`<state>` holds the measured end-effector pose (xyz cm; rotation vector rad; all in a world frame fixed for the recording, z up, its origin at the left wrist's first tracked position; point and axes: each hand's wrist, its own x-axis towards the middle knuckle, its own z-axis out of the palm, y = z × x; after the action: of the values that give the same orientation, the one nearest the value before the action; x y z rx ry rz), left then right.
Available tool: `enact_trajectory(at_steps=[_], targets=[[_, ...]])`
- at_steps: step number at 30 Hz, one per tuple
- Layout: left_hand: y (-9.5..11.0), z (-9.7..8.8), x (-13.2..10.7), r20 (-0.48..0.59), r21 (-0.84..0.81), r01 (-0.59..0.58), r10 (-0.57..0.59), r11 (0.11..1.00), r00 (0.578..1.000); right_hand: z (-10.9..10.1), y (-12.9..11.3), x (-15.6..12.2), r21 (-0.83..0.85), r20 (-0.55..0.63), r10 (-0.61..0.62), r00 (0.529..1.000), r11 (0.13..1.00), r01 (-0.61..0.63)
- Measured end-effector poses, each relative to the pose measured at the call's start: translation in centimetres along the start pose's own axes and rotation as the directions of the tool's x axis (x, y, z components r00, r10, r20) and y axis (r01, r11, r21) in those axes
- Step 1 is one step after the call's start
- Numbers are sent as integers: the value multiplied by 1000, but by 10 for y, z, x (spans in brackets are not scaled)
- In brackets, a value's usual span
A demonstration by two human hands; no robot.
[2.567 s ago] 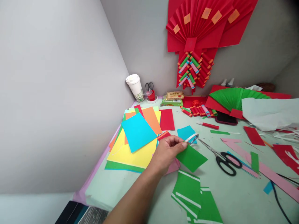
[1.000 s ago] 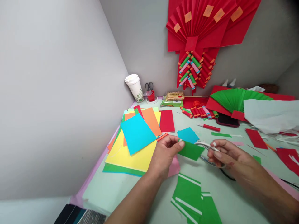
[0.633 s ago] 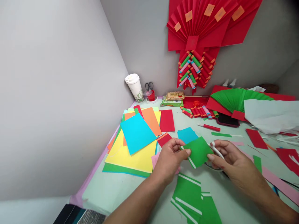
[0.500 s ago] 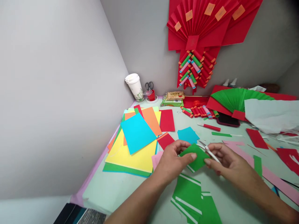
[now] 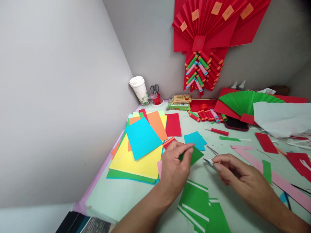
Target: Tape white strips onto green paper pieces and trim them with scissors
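Between the thumb and fingers of my left hand (image 5: 176,163) is a piece of green paper (image 5: 196,156), partly covered by the hand. My right hand (image 5: 235,171), a short way to the right, pinches a slim whitish item with a dark pointed tip (image 5: 209,162); its kind is unclear. That tip is apart from the paper. Just above it, a thin metal tool (image 5: 212,149) shows on the table. Below my hands lie several green paper pieces (image 5: 195,195) with white strips along their edges.
Coloured sheets (image 5: 143,139) are piled at left. Blue paper pieces (image 5: 195,139) and a red marker (image 5: 217,131) lie beyond my hands. A white cup (image 5: 139,90) stands by the wall. At right are pink strips (image 5: 250,160) and a green paper fan (image 5: 245,102).
My left hand has drawn the green paper to the left and turned it, away from my right hand. My right hand has shifted slightly, and its item no longer meets the paper.
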<state>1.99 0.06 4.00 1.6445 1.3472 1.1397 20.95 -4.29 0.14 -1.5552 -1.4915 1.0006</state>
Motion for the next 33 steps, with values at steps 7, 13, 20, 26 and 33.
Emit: enact_trajectory(at_steps=[7, 13, 20, 26, 33], targets=[[4, 13, -12, 152, -57, 80, -71, 995, 986, 8, 4, 0, 25, 40, -24, 999, 999, 23], [4, 13, -12, 225, -173, 155, -114, 973, 968, 4, 4, 1, 26, 39, 2, 999, 1000, -3], [3, 16, -12, 253, -225, 199, -140, 954, 957, 4, 1, 3, 65, -2, 30, 1000, 997, -30], [2, 17, -13, 252, -208, 190, -135, 960, 958, 4, 1, 3, 43, -16, 31, 999, 999, -31], [3, 17, -14, 252, -187, 142, -93, 972, 963, 5, 0, 2, 33, -3, 25, 1000, 999, -25]])
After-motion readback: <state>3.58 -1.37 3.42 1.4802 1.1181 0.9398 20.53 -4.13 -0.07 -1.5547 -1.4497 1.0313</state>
